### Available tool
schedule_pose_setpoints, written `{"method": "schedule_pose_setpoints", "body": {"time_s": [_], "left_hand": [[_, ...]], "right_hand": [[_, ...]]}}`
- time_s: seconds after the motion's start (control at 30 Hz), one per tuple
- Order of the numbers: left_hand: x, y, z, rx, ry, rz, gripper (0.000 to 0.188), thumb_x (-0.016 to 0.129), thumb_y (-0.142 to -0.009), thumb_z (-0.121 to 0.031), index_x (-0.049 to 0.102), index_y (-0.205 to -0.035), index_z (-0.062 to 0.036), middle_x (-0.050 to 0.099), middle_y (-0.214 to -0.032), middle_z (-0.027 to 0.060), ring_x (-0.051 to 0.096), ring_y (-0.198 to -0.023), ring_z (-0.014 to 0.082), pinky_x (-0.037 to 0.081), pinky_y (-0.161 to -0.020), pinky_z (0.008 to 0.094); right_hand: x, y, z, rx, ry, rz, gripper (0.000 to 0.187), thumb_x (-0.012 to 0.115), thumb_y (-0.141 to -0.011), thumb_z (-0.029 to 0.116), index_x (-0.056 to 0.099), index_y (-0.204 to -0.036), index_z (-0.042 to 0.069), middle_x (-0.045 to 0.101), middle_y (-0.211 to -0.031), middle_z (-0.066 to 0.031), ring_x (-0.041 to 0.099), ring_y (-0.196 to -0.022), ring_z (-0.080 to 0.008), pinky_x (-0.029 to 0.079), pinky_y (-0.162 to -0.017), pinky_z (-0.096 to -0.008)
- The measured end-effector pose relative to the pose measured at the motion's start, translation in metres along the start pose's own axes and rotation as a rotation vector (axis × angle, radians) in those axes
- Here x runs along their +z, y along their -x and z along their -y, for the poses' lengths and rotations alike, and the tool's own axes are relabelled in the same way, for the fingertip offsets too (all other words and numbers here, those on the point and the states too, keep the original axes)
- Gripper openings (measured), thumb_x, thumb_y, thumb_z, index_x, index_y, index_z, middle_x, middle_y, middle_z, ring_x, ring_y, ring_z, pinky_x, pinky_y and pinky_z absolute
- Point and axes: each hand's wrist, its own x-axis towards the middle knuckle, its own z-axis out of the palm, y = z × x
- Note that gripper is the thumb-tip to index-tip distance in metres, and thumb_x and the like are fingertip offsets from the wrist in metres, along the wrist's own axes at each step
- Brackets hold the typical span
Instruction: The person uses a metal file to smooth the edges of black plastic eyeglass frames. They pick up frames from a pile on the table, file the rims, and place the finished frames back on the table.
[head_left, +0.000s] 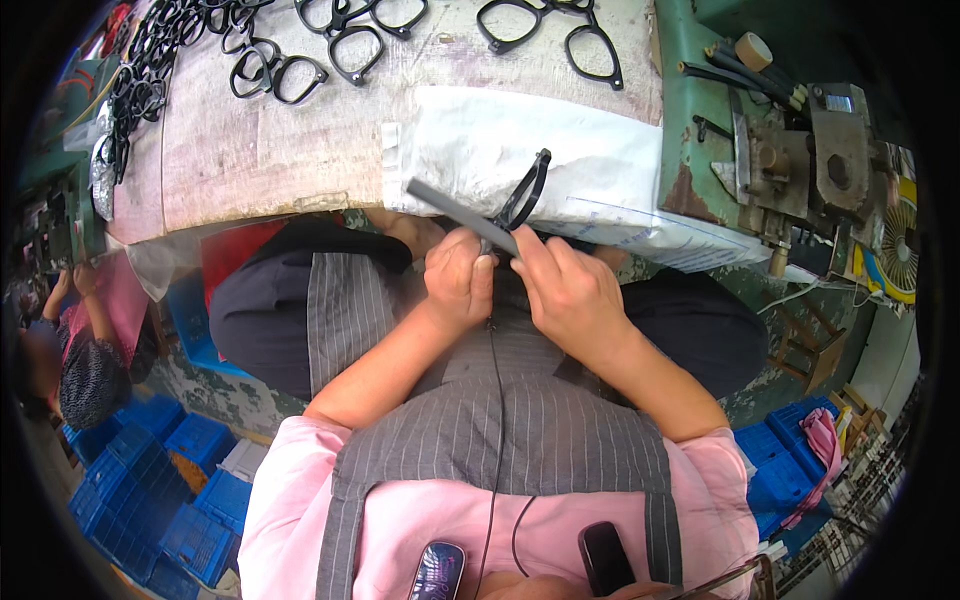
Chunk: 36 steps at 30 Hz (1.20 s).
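Note:
My left hand (458,278) is closed, its fingers pinched around the lower part of a black eyeglass frame (536,185). One rim of the frame stands up past my fingers; the rest is hidden by my hands. Close beside it, my right hand (572,288) is closed on the near end of a flat grey file (452,209). The file slants up to the left, across the frame and over the table's front edge. Where file and frame touch is covered by my fingers.
Several black eyeglass frames (352,55) lie on the worn table (270,150), heaped at far left. A white sheet (540,140) covers its front. A green machine with a metal clamp (840,150) stands right, near a yellow fan (900,240). Blue crates (130,470) and another person (90,340) are left.

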Motion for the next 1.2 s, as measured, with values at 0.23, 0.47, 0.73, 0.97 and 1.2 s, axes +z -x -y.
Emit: {"method": "schedule_pose_setpoints", "body": {"time_s": [0.23,0.47,0.73,0.97,1.2], "left_hand": [[-0.002,-0.003,0.002,0.056,0.047,0.01,0.02,0.048,-0.093,-0.009,0.054,-0.078,0.002,0.058,-0.067,0.0113,0.055,-0.058,0.0269,0.045,-0.054,0.034],[-0.002,-0.003,0.005,0.069,0.045,0.006,0.02,0.048,-0.093,-0.009,0.054,-0.077,0.0022,0.056,-0.065,0.0112,0.054,-0.057,0.0265,0.044,-0.053,0.034],[0.0,-0.001,0.004,0.052,0.058,0.0,0.02,0.047,-0.093,-0.009,0.052,-0.076,0.0018,0.054,-0.064,0.0113,0.052,-0.055,0.0266,0.042,-0.05,0.0348],[0.002,-0.005,0.002,0.066,0.07,-0.054,0.02,0.051,-0.09,-0.007,0.053,-0.072,0.0014,0.052,-0.063,0.0116,0.05,-0.053,0.0278,0.04,-0.048,0.036],[0.002,0.001,0.003,0.012,0.09,-0.032,0.018,0.051,-0.09,-0.006,0.053,-0.074,0.0016,0.052,-0.063,0.0108,0.05,-0.053,0.0278,0.04,-0.049,0.0366]], "right_hand": [[-0.017,0.016,0.014,0.054,-0.059,0.0,0.036,0.064,-0.084,0.007,0.056,-0.118,-0.001,0.052,-0.072,-0.0114,0.056,-0.056,-0.0281,0.046,-0.051,-0.0364],[-0.005,-0.001,-0.003,0.035,0.016,0.033,0.036,0.065,-0.084,0.015,0.056,-0.117,0.002,0.052,-0.068,-0.0099,0.058,-0.055,-0.0259,0.049,-0.051,-0.036],[-0.011,0.006,-0.005,0.018,0.025,0.032,0.033,0.064,-0.086,0.015,0.056,-0.115,0.002,0.052,-0.069,-0.01,0.06,-0.057,-0.0262,0.05,-0.053,-0.0357],[-0.013,0.009,0.002,0.037,-0.007,0.028,0.033,0.065,-0.084,0.009,0.056,-0.116,0.001,0.053,-0.071,-0.0099,0.057,-0.058,-0.0263,0.047,-0.052,-0.0354],[0.0,0.003,-0.003,0.037,-0.038,-0.039,0.033,0.064,-0.084,0.009,0.057,-0.115,0.0,0.055,-0.072,-0.0104,0.058,-0.059,-0.0263,0.048,-0.053,-0.036]]}}
